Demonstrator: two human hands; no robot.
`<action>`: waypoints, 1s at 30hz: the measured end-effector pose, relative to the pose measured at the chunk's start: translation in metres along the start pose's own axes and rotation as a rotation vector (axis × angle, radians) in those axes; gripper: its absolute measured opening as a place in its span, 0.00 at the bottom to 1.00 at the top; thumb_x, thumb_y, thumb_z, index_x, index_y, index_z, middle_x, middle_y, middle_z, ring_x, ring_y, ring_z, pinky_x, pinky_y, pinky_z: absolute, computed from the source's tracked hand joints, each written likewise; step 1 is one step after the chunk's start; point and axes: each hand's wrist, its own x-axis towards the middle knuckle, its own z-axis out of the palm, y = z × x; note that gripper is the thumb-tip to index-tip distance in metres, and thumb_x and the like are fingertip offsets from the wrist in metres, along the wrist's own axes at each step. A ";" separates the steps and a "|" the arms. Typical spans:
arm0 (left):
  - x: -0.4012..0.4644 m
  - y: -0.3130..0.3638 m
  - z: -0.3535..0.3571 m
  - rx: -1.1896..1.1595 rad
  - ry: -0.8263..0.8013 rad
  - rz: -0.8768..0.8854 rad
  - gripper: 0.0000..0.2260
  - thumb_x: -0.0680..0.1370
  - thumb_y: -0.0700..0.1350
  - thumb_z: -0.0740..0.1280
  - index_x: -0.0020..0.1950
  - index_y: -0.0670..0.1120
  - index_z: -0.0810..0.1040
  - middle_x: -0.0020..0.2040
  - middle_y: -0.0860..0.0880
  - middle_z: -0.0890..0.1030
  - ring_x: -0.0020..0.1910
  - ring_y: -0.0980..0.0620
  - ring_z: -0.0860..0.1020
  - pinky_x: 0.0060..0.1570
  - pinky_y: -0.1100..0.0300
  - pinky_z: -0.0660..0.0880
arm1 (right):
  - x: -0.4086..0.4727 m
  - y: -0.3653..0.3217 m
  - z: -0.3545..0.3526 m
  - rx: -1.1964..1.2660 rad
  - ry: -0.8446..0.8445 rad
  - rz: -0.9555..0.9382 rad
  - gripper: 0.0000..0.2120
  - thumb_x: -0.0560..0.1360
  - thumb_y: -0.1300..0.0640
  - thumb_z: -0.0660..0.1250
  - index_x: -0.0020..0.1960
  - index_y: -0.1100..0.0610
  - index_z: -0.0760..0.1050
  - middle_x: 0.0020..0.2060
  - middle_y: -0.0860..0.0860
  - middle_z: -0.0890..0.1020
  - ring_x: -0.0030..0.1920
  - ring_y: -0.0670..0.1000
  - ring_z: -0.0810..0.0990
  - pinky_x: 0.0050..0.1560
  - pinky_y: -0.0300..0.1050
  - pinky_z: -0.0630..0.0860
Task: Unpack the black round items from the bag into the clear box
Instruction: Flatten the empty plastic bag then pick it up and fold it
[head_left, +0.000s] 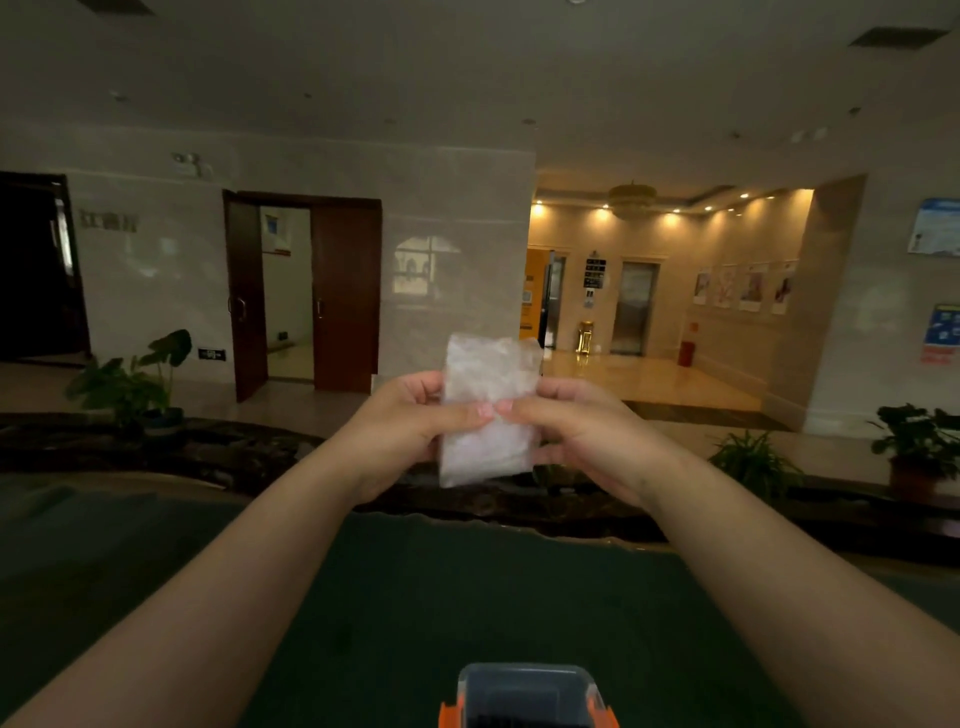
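Note:
A small translucent plastic bag (488, 379) is held up at arm's length in the middle of the view. My left hand (405, 421) grips its left edge and my right hand (576, 426) grips its right edge, thumbs meeting on the front. The bag looks whitish and I cannot make out any black round items inside it. The clear box (527, 696) with orange latches sits on the dark green table (415, 597) at the bottom edge, below my hands; its inside looks dark.
The table's far edge meets a dark ledge (208, 452) with potted plants (135, 384) to the left and potted plants (919, 447) to the right. Beyond lies a lobby with brown doors (301, 296) and lifts.

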 end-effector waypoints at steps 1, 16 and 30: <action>0.001 0.001 -0.001 -0.012 0.009 0.017 0.20 0.71 0.42 0.76 0.63 0.44 0.81 0.57 0.45 0.86 0.57 0.45 0.85 0.54 0.48 0.83 | 0.001 0.001 0.001 -0.004 0.042 -0.012 0.10 0.76 0.54 0.73 0.56 0.56 0.83 0.49 0.52 0.88 0.48 0.51 0.87 0.45 0.45 0.83; 0.011 -0.055 0.039 -0.167 -0.249 0.062 0.02 0.71 0.46 0.77 0.40 0.50 0.85 0.44 0.50 0.86 0.46 0.49 0.86 0.41 0.56 0.82 | -0.076 0.046 -0.014 0.195 0.300 -0.030 0.18 0.79 0.50 0.59 0.54 0.59 0.83 0.54 0.58 0.85 0.55 0.63 0.82 0.55 0.58 0.80; -0.043 -0.147 0.296 -0.154 -0.654 -0.049 0.14 0.64 0.39 0.78 0.42 0.56 0.82 0.44 0.50 0.87 0.46 0.51 0.86 0.40 0.59 0.82 | -0.345 0.128 -0.084 0.070 0.825 0.204 0.11 0.72 0.73 0.71 0.46 0.59 0.83 0.40 0.56 0.86 0.40 0.51 0.85 0.42 0.43 0.83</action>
